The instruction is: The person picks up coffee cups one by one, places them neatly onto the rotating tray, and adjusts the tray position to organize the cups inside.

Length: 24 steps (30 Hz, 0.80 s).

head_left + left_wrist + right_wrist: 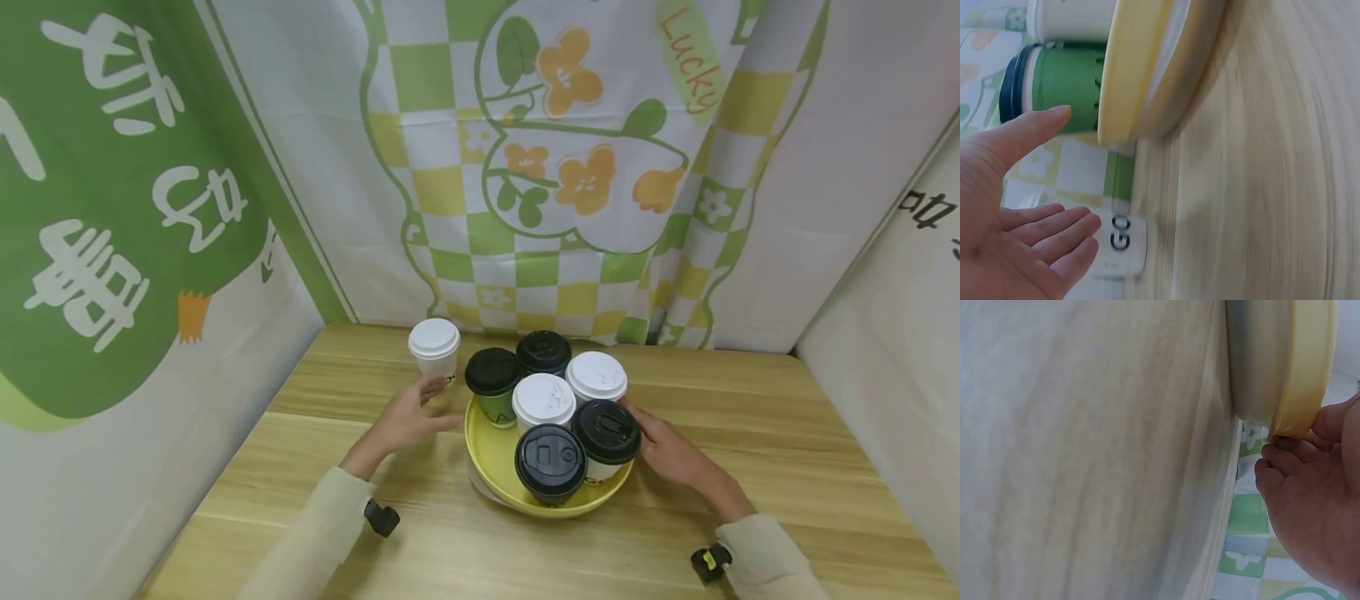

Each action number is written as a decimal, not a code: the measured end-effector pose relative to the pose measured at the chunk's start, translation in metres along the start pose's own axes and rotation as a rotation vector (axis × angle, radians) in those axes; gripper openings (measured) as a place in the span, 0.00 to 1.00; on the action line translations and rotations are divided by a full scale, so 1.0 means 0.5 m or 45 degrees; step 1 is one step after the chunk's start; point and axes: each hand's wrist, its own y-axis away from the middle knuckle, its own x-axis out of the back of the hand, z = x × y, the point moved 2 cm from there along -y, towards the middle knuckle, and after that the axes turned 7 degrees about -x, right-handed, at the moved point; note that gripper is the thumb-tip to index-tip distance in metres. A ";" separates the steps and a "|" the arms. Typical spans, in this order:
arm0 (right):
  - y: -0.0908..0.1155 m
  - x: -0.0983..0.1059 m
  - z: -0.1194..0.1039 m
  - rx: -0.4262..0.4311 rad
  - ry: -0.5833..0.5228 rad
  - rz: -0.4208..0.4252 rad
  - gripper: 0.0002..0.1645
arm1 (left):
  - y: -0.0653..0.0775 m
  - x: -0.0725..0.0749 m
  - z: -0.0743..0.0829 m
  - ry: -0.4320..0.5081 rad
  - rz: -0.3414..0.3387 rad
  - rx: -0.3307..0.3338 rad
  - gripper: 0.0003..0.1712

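Note:
A round yellow tray (491,467) sits on a pale round base (1169,106) and carries several lidded paper cups. Among them are a green cup (1066,87) with a black lid, a white-lidded cup (544,400) in the middle and a black-lidded cup (551,462) at the front. My right hand (671,450) pinches the tray's right rim, thumb on the side and fingertips beneath the edge. Left of the tray, my left hand (405,421) is spread with its palm facing inward, holding nothing. Just beyond its fingers stands a separate white paper cup (435,346) with a white lid.
The wooden table (765,467) extends on both sides of the tray. A patterned cloth (555,250) hangs along its back edge, with printed cloth walls at left (135,250) and right (900,350).

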 end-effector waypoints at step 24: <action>0.005 -0.002 -0.006 -0.013 0.012 0.016 0.30 | -0.060 0.062 -0.080 -0.021 0.264 0.097 0.52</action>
